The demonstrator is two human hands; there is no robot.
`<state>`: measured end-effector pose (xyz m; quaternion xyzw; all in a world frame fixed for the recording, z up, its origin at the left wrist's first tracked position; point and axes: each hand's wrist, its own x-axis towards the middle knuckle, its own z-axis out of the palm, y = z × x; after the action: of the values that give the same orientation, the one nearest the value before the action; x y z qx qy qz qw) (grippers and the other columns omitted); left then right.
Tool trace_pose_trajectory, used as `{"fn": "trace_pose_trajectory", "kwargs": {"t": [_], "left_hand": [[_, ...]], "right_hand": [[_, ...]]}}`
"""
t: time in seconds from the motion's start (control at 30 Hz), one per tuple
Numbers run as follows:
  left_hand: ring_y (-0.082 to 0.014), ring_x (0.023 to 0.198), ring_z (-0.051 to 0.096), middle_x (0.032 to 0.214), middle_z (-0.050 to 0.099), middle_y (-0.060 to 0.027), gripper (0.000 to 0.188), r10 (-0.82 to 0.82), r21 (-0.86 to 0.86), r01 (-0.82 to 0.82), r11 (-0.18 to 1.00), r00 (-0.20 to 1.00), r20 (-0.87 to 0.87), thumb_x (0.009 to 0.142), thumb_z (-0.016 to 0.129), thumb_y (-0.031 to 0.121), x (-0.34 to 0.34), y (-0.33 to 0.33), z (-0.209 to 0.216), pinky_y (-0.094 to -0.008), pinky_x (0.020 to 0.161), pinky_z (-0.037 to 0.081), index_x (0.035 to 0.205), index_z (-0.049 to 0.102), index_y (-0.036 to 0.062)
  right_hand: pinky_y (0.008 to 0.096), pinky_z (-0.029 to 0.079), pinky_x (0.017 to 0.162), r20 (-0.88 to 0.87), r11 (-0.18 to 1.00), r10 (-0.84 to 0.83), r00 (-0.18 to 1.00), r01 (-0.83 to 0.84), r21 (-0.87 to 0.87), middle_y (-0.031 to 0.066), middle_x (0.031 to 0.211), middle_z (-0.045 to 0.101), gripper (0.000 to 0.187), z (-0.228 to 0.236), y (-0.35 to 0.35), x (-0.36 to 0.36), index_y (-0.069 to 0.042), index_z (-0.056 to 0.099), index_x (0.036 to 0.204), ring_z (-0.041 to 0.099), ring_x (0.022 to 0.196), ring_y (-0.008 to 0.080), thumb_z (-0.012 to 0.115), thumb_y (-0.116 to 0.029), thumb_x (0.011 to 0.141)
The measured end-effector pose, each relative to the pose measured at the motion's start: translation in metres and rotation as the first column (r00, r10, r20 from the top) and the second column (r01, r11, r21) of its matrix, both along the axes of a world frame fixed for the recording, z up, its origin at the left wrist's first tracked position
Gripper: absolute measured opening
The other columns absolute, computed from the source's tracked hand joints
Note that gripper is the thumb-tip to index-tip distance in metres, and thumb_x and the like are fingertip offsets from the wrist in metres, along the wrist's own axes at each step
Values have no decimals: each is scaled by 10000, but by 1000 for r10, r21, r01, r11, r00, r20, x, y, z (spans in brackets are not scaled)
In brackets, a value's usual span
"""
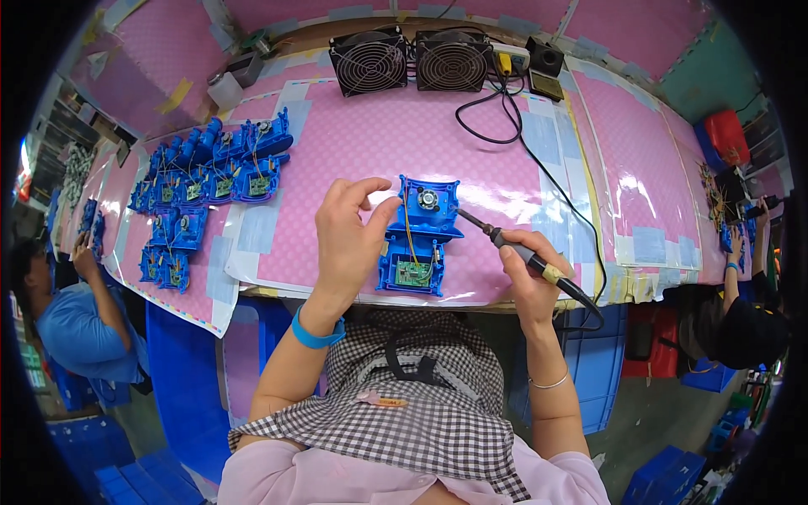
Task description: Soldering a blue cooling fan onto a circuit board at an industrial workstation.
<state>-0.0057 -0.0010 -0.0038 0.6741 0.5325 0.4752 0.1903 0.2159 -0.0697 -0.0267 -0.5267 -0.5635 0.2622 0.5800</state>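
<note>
A blue plastic housing lies opened on the pink bench in front of me. Its upper half (427,220) carries a small round speaker (427,199), and its lower half (386,278) holds a green circuit board (412,273). Thin wires run between the two. My left hand (347,236) hovers at the housing's left edge, thumb and forefinger curved with a gap between them. In my right hand (534,273) is a soldering iron (513,244), gripped by its dark handle. Its tip points left at the upper half's right side; whether it touches is too small to tell.
Several similar blue housings (189,181) stand grouped on the bench's left. Two black fans (368,63) are at the back, beside a soldering stand (545,82). The iron's black cord (581,210) loops across the right. Co-workers sit at left (93,320) and right (741,324).
</note>
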Motion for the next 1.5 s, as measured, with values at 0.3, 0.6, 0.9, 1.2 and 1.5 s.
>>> {"fn": "trace_pose_trajectory", "kwargs": {"t": [0.3, 0.6, 0.9, 1.2, 1.5], "left_hand": [[-244, 612, 540, 662, 534, -114, 134, -61, -57, 53, 997, 986, -153, 774, 693, 139, 5, 4, -14, -348, 555, 411, 759, 663, 10], [-162, 678, 611, 812, 666, -104, 110, -49, -192, 81, 978, 985, 165, 793, 676, 89, 11, -8, -5, -294, 584, 468, 827, 662, -14], [-225, 648, 592, 779, 659, -114, 97, -259, -27, 258, 966, 965, -39, 779, 673, 75, 21, 3, -12, -341, 599, 459, 839, 676, -2], [-335, 751, 622, 773, 639, -168, 102, -315, -180, 273, 945, 908, -278, 767, 638, 93, 25, 9, -11, -431, 683, 489, 796, 678, 3], [-290, 712, 635, 773, 660, -143, 119, -311, -200, 256, 946, 893, -325, 755, 671, 111, 26, 12, -12, -385, 651, 487, 820, 703, 17]], "right_hand": [[244, 448, 667, -19, 1000, -7, 1000, 6, -27, 81, 819, 659, 127, 1, -1, -4, 23, 668, 920, 588, 737, 135, 649, 9, 796], [247, 443, 656, -58, 999, -19, 998, 17, -41, 77, 817, 662, 132, 1, 0, -2, 22, 672, 919, 581, 727, 131, 655, 4, 789], [197, 390, 564, 13, 1000, 19, 1000, -19, 14, 43, 814, 617, 127, -10, 4, -4, 24, 663, 935, 521, 648, 67, 635, 16, 812], [195, 384, 575, -10, 999, 35, 999, -35, -3, 37, 813, 608, 137, -10, 2, -4, 27, 658, 950, 510, 658, 65, 636, 14, 815], [190, 382, 567, -8, 1000, 30, 1000, -30, 6, 36, 803, 606, 139, -10, 2, -5, 31, 657, 956, 510, 653, 65, 637, 11, 819]]}}
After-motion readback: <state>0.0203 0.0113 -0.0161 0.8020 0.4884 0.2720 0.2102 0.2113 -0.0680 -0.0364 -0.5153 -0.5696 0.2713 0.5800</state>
